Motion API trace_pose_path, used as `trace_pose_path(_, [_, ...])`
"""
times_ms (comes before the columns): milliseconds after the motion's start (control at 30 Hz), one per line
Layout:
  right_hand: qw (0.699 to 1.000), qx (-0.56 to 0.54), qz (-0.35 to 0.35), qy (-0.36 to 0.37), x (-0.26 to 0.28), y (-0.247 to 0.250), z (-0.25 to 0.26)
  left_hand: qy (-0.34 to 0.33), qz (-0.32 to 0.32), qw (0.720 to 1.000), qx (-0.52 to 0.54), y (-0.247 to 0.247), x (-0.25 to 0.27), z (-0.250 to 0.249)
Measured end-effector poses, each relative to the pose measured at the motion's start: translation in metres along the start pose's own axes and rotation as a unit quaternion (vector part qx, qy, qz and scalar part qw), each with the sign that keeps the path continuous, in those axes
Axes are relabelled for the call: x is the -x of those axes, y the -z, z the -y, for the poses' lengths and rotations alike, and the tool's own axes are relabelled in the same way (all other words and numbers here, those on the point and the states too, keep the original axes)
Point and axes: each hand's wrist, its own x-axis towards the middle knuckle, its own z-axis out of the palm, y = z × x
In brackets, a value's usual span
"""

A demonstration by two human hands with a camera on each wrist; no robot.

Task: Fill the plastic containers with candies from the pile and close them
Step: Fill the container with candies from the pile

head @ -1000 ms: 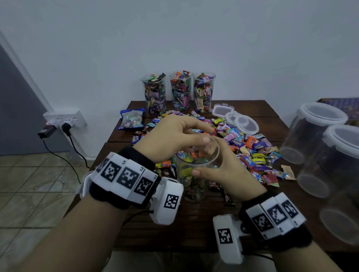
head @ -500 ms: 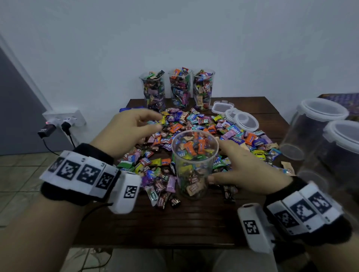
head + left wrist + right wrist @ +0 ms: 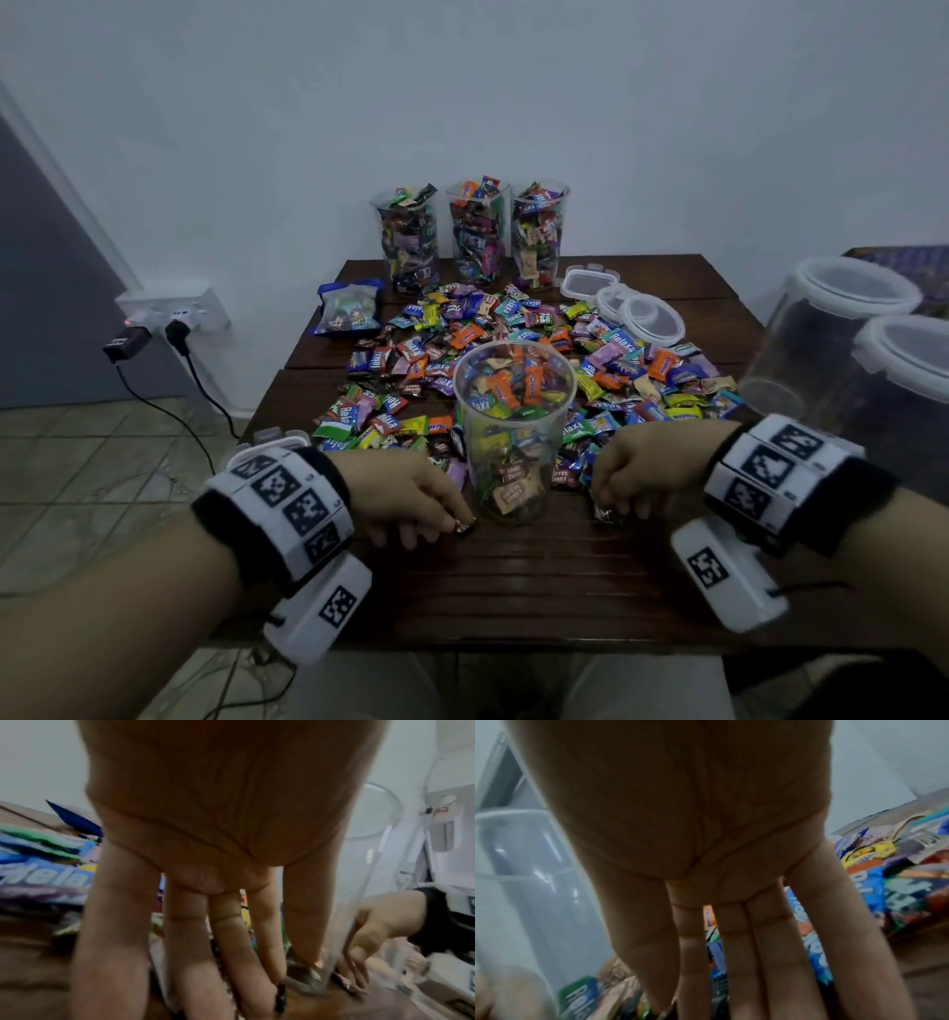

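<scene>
A person's two hands come down on either side of a clear plastic container (image 3: 515,431) standing upright near the front of a dark slatted wooden table (image 3: 513,580), heaped with wrapped candies to just short of its rim and not yet lidded. The left hand (image 3: 411,493) lies low beside the container's base, fingers extended to the tabletop, fingertips on a small dark candy (image 3: 463,525); whether it is pinched cannot be told. The right hand (image 3: 634,470) mirrors it on the other side, fingers reaching down onto a stray wrapped sweet (image 3: 606,513) at the near edge of the pile (image 3: 503,339); the wrist views show both palms spread, fingers nearly straight, nothing enclosed.

The filling step appears near its end: the hands seem to be gathering the last strays close to the container. The next move likely calls for closing fingertips on these thin wrappers, lifting them over the rim, then fetching a lid.

Behind the pile, three filled containers (image 3: 475,231) stand in a row against the wall, also open. Round white-rimmed lids (image 3: 652,321) and a rectangular lid (image 3: 588,281) lie at the pile's far right edge, well apart from the hands; another lid (image 3: 281,438) peeks out behind the left wrist. A blue candy bag (image 3: 348,308) rests at the far left. Large lidded tubs (image 3: 842,329) crowd the right side, close to the right forearm, and could be knocked on a reach for the lids.
</scene>
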Motion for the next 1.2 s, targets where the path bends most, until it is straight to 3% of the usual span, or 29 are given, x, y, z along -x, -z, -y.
trace_pose_path(167, [0.998,-0.016,-0.060,-0.004,-0.016,0.013,0.008,0.038,-0.067,0.997,0.017,0.021,-0.007,-0.001])
trace_pose_path(400, [0.978,-0.034,-0.204,0.003,-0.015,0.028,0.007,0.016,-0.180,0.982,0.057,0.035,-0.005,-0.004])
trace_pose_path(500, [0.953,0.034,-0.299,-0.035,-0.005,0.038,-0.004,0.030,-0.293,0.954,-0.060,0.045,0.007,-0.004])
trace_pose_path(567, [0.943,0.081,-0.314,-0.077,-0.003,0.041,-0.010,0.066,-0.331,0.930,-0.144,0.049,0.010,-0.003])
trace_pose_path(700, [0.962,0.100,-0.240,-0.089,-0.008,0.036,-0.011,0.123,-0.269,0.940,-0.172,0.051,-0.007,0.006])
trace_pose_path(833, [0.975,0.125,-0.169,-0.065,-0.024,0.026,-0.001,0.107,-0.213,0.956,-0.172,0.044,-0.031,0.006])
trace_pose_path(1000, [0.970,0.196,-0.137,-0.049,-0.039,0.019,0.018,0.098,-0.177,0.954,-0.223,0.044,-0.048,-0.008])
trace_pose_path(1200, [0.957,0.241,-0.154,-0.044,-0.044,0.021,0.019,0.091,-0.163,0.936,-0.297,0.043,-0.053,-0.018])
